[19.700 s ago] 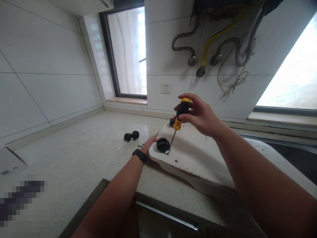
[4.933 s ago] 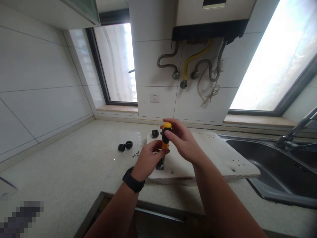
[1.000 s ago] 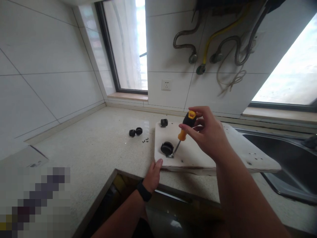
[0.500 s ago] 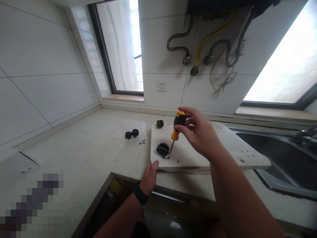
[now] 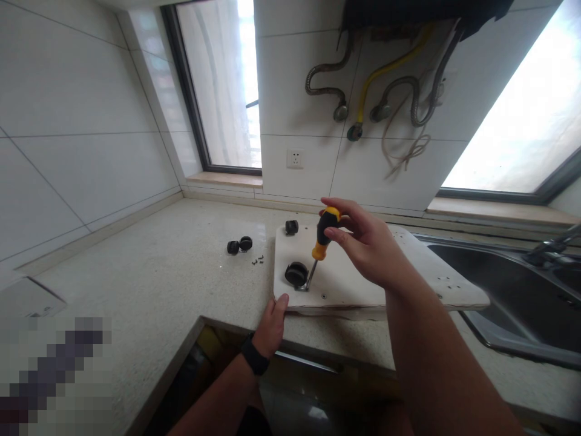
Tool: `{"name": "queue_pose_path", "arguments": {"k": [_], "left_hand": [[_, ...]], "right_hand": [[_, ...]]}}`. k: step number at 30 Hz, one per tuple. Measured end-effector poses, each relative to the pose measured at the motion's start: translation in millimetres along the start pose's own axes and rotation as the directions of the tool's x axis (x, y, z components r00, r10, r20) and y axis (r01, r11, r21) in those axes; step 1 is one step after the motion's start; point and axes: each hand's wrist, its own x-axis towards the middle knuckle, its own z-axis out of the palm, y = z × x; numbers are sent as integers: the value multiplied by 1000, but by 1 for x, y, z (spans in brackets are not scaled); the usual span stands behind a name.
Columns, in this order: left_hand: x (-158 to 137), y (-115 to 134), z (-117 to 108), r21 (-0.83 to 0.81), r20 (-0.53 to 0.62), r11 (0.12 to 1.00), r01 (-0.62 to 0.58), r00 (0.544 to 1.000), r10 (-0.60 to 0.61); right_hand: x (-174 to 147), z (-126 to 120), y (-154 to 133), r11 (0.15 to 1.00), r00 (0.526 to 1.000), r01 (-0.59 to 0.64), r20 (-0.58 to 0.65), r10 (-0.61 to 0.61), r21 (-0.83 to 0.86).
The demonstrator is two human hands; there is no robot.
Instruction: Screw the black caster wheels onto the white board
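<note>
My right hand (image 5: 358, 239) is closed round the yellow and black handle of a screwdriver (image 5: 325, 233). The screwdriver leans slightly, its tip down at the metal plate of a black caster (image 5: 296, 274) on a white board (image 5: 358, 281). With the thumb on top, my left hand (image 5: 273, 324) grips the board's near left corner; its other fingers are partly hidden. A second caster (image 5: 292, 227) sits at the board's far left corner. On the counter to the left lie two loose casters (image 5: 239, 244) and several small screws (image 5: 258, 260).
The board lies on a speckled counter (image 5: 181, 272) and reaches over the edge of a steel sink (image 5: 481, 327) on the right. Below the counter's front edge is an open recess (image 5: 218, 363). Pipes and a yellow hose (image 5: 370, 82) hang on the tiled wall.
The screwdriver handle has turned a little in my right hand and the fingers have shifted on it. The whole view has moved slightly; my left hand stays at the board's corner.
</note>
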Motion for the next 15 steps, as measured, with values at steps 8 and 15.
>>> {"name": "queue_pose_path", "arguments": {"k": [8, 15], "left_hand": [[-1, 3, -1, 11, 9, 1000, 13, 1000, -13], [-1, 1, -2, 22, 19, 999, 24, 1000, -25]], "right_hand": [[1, 13, 1, 952, 951, 32, -285, -123, -304], [0, -3, -1, 996, 996, 19, 87, -26, 85]]}}
